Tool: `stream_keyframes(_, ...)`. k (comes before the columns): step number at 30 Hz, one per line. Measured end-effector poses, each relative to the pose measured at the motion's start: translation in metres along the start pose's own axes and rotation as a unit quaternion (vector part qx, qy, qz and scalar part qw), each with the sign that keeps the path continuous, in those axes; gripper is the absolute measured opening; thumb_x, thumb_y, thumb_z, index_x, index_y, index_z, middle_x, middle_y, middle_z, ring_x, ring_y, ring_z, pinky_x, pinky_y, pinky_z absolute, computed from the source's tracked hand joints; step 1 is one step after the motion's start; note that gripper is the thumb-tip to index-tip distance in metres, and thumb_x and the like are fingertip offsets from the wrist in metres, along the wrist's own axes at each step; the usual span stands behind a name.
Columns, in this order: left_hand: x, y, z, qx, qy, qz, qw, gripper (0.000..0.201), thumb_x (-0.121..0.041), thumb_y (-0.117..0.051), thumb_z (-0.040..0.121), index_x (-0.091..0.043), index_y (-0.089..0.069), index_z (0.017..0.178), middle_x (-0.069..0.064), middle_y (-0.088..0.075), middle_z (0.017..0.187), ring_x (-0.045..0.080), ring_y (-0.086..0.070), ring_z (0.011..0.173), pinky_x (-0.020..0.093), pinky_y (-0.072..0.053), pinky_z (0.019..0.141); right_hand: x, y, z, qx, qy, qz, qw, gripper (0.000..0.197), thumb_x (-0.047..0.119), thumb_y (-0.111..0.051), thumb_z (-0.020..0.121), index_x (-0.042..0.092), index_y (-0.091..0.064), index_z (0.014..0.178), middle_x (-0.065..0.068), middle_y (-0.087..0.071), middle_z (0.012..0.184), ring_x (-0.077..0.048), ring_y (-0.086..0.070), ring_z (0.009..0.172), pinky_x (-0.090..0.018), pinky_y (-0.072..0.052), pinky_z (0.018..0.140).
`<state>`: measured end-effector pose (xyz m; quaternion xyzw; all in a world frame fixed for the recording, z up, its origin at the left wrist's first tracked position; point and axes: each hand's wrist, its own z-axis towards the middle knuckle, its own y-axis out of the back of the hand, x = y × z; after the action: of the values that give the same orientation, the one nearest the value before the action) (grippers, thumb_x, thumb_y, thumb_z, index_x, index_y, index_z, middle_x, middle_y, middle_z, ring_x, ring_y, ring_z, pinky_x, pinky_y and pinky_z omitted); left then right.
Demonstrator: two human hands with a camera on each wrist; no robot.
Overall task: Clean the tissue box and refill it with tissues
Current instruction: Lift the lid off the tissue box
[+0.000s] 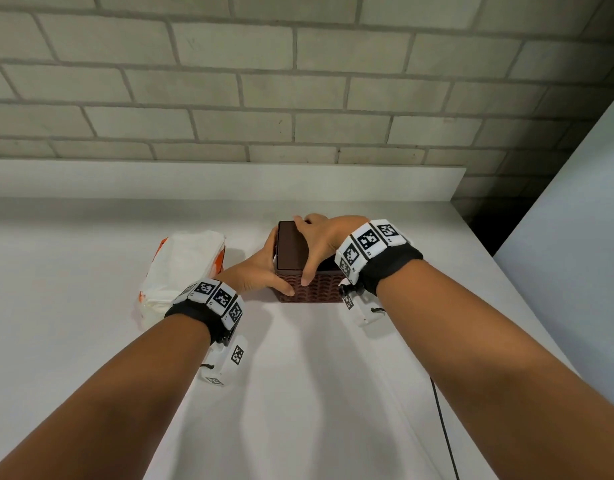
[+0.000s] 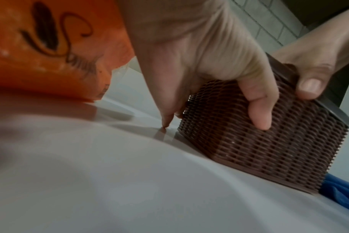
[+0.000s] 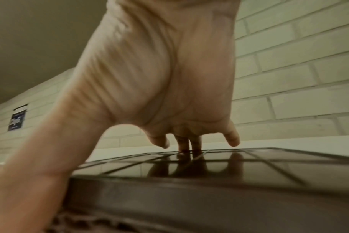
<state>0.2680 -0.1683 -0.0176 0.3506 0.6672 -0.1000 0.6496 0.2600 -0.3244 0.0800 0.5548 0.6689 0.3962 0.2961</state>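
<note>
Both forearms are extended forward over a white table (image 1: 316, 375), each wrist banded with a marker-tagged strap. The brown woven tissue box (image 1: 310, 289) is gripped at its left end by the left hand (image 1: 260, 268), thumb pressed on the front wall, fingers (image 2: 170, 116) curled round the far side. The dark glossy lid (image 1: 293, 245) is grasped by the right hand (image 1: 321, 242), its thumb hooked over the front edge and fingertips set on top. An orange-and-white tissue pack (image 1: 181, 271) lies just left of the box; blue cloth (image 2: 341, 190) is seen at its right. A pale brick wall (image 1: 298, 81) stands behind.
</note>
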Motion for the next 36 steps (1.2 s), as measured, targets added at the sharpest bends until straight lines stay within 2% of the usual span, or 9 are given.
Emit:
stream_keyframes(6, -0.002, 0.002, -0.002, -0.002, 0.001, 0.002, 1.000, 0.132, -0.006, -0.084, 0.049, -0.035, -0.001, 0.148, 0.001, -0.041, 0.141, 0.014, -0.046, 0.127, 0.032, -0.048, 0.098, 0.011, -0.001, 0.009, -0.034, 0.026, -0.015, 0.999, 0.118, 0.049, -0.082, 0.056, 0.023, -0.014, 0.148, -0.006, -0.031, 0.139, -0.024, -0.033, 0.129, -0.046, -0.045, 0.099)
stream_keyframes(11, 0.002, 0.002, -0.002, 0.001, 0.007, -0.004, 1.000, 0.126, -0.002, -0.083, 0.053, -0.036, -0.004, 0.146, 0.001, -0.041, 0.142, 0.011, -0.047, 0.127, 0.030, -0.046, 0.101, 0.008, 0.000, 0.006, -0.050, 0.040, -0.003, 0.998, 0.121, 0.046, -0.082, 0.059, 0.025, -0.006, 0.150, -0.007, -0.031, 0.139, -0.026, -0.031, 0.131, -0.045, -0.042, 0.103)
stream_keyframes(16, 0.002, 0.001, -0.002, 0.004, 0.025, -0.026, 0.999, 0.125, 0.010, -0.076, 0.057, -0.029, -0.002, 0.149, -0.012, -0.049, 0.126, -0.006, -0.051, 0.111, 0.009, -0.050, 0.080, 0.004, 0.009, -0.001, -0.058, 0.044, 0.036, 0.997, 0.130, 0.043, -0.083, 0.062, 0.019, 0.008, 0.152, -0.007, -0.021, 0.147, -0.026, -0.022, 0.139, -0.045, -0.038, 0.109)
stream_keyframes(22, -0.006, -0.001, -0.005, -0.010, 0.051, 0.005, 0.999, 0.122, 0.013, -0.077, 0.064, -0.024, 0.001, 0.151, -0.002, -0.041, 0.138, 0.010, -0.044, 0.121, 0.007, -0.047, 0.075, 0.003, 0.014, -0.013, -0.083, 0.060, 0.066, 0.993, 0.138, 0.040, -0.085, 0.059, 0.033, 0.020, 0.148, -0.011, -0.012, 0.151, -0.031, -0.013, 0.142, -0.049, -0.032, 0.113)
stream_keyframes(25, -0.006, -0.001, -0.005, -0.026, 0.075, 0.024, 0.997, 0.130, 0.007, -0.079, 0.065, -0.028, 0.013, 0.150, 0.001, -0.030, 0.152, 0.017, -0.037, 0.132, 0.019, -0.046, 0.093, -0.005, 0.030, -0.035, -0.133, 0.066, 0.100, 0.984, 0.139, 0.038, -0.087, 0.059, 0.041, 0.023, 0.145, -0.016, -0.006, 0.153, -0.037, -0.011, 0.143, -0.053, -0.029, 0.113)
stream_keyframes(27, -0.008, -0.001, -0.007, -0.037, 0.091, 0.023, 0.995, 0.136, 0.002, -0.081, 0.065, -0.033, 0.022, 0.147, 0.002, -0.014, 0.159, 0.021, -0.024, 0.144, 0.035, -0.035, 0.110, -0.013, 0.039, -0.053, -0.174, 0.071, 0.148, 0.971, 0.139, 0.037, -0.087, 0.058, 0.047, 0.022, 0.143, -0.020, 0.000, 0.154, -0.041, -0.007, 0.144, -0.056, -0.025, 0.114)
stream_keyframes(29, -0.008, 0.001, -0.010, -0.044, 0.099, 0.021, 0.994, 0.138, 0.002, -0.081, 0.065, -0.033, 0.025, 0.145, -0.001, -0.003, 0.161, 0.020, -0.012, 0.147, 0.038, -0.027, 0.115, -0.022, 0.044, -0.071, -0.214, 0.076, 0.200, 0.953, 0.134, 0.038, -0.087, 0.057, 0.052, 0.015, 0.142, -0.021, -0.002, 0.152, -0.044, -0.011, 0.143, -0.057, -0.025, 0.114)
stream_keyframes(34, -0.017, -0.001, -0.023, -0.041, 0.112, 0.056, 0.991, 0.131, 0.008, -0.075, 0.071, -0.029, 0.027, 0.145, 0.004, 0.003, 0.161, 0.023, -0.014, 0.147, 0.019, -0.045, 0.088, -0.036, 0.033, -0.112, -0.323, 0.110, 0.326, 0.882, 0.098, 0.034, -0.085, 0.064, 0.032, -0.021, 0.138, -0.008, -0.029, 0.128, -0.026, -0.042, 0.122, -0.024, -0.040, 0.100)
stream_keyframes(36, -0.021, 0.001, -0.029, -0.037, 0.111, 0.062, 0.991, 0.122, 0.011, -0.069, 0.075, -0.024, 0.022, 0.147, 0.008, -0.002, 0.161, 0.025, -0.013, 0.147, 0.023, -0.041, 0.093, -0.039, 0.020, -0.123, -0.343, 0.111, 0.364, 0.859, 0.088, 0.033, -0.084, 0.065, 0.028, -0.027, 0.132, -0.006, -0.030, 0.129, -0.019, -0.042, 0.119, -0.008, -0.036, 0.086)
